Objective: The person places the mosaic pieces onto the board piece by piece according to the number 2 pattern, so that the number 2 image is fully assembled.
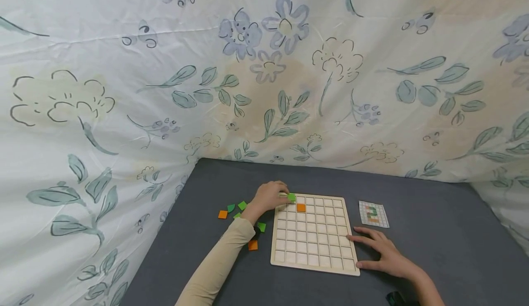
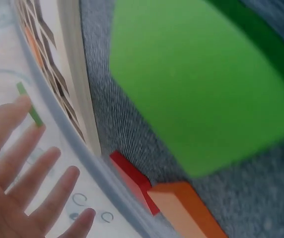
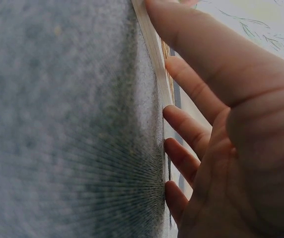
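Seemingly mid-placement, the left hand (image 1: pixel 267 196) pinches a green tile (image 1: pixel 291 197) near the board's (image 1: pixel 312 249) far left corner, while the right hand (image 1: pixel 384 253), fingers spread, touches its right edge; next calls for careful alignment before release.

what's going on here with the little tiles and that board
A person's left hand pinches a green tile at the far left corner of a gridded wooden board. The right hand touches the board's right edge. An orange tile sits on the board, loose tiles lie to its left, and a patterned card lies to its right.
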### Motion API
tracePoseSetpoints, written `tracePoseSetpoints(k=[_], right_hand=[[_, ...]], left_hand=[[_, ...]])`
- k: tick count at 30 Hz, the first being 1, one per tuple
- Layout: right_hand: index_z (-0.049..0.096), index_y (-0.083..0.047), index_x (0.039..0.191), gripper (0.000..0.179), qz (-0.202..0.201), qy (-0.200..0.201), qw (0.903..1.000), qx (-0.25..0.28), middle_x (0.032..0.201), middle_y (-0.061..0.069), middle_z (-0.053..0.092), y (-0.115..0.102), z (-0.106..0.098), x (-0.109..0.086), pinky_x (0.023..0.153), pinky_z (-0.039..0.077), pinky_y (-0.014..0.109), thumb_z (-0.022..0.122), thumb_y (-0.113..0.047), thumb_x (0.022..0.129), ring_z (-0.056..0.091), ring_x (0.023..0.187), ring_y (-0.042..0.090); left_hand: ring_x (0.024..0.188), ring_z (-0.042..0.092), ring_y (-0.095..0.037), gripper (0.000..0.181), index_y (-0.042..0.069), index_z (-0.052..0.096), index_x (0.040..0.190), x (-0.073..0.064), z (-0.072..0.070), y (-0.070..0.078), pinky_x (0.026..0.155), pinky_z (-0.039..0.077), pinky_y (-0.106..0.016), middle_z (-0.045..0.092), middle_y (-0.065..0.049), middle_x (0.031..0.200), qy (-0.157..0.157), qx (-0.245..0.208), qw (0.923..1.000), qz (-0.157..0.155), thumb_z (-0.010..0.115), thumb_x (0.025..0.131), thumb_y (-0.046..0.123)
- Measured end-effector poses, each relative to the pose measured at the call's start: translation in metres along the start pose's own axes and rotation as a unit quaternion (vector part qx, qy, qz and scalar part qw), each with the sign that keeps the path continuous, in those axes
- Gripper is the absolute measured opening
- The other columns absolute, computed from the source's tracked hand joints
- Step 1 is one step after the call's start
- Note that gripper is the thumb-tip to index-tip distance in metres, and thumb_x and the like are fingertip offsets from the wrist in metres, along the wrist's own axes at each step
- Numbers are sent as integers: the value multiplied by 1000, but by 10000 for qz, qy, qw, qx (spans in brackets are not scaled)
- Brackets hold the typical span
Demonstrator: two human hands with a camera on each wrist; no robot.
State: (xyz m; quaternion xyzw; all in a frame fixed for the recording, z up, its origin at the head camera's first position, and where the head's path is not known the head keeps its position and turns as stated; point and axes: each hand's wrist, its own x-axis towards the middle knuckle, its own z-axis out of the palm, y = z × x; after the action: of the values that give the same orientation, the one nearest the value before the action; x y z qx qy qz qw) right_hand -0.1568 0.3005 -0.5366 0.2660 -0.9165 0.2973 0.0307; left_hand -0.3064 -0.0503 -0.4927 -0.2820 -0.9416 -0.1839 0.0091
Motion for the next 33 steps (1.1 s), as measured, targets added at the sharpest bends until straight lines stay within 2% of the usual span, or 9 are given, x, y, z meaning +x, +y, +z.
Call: tracePoseSetpoints(k=[6, 13, 28, 33], right_hand=[[54, -25, 131, 62, 46, -52, 10000, 17, 136, 14, 42, 0, 0, 0, 78, 34, 61, 76, -37, 74, 35, 115, 31], [54, -24, 131, 62, 37, -33, 10000, 37, 135, 15, 42, -2, 0, 0, 78, 35, 60, 76, -36, 74, 35, 114, 30], [53, -24, 131, 62, 76, -74, 9999, 17, 136, 14, 42, -1, 0, -1, 78, 36, 60, 75, -38, 74, 35, 114, 28], [53, -25, 131, 62, 200, -143, 9997, 81, 137, 13, 41, -1, 0, -1, 79, 35, 61, 74, -39, 75, 34, 115, 30]], left_hand=[[109, 58, -19, 24, 23, 71, 105, 2, 5, 3, 71, 51, -25, 58, 1, 126, -142, -51, 9999, 37, 64, 86, 36], [106, 59, -16, 26, 25, 70, 106, 5, 9, 10, 69, 51, -23, 58, 3, 125, -140, 161, 9997, 148, 64, 86, 40], [112, 56, -16, 26, 28, 70, 104, 13, 18, 26, 84, 50, -30, 58, 5, 125, -296, 314, 9984, 363, 65, 84, 44], [110, 56, -16, 26, 28, 70, 104, 15, 21, 30, 83, 50, -30, 58, 5, 124, -266, 382, 9977, 497, 64, 84, 44]])
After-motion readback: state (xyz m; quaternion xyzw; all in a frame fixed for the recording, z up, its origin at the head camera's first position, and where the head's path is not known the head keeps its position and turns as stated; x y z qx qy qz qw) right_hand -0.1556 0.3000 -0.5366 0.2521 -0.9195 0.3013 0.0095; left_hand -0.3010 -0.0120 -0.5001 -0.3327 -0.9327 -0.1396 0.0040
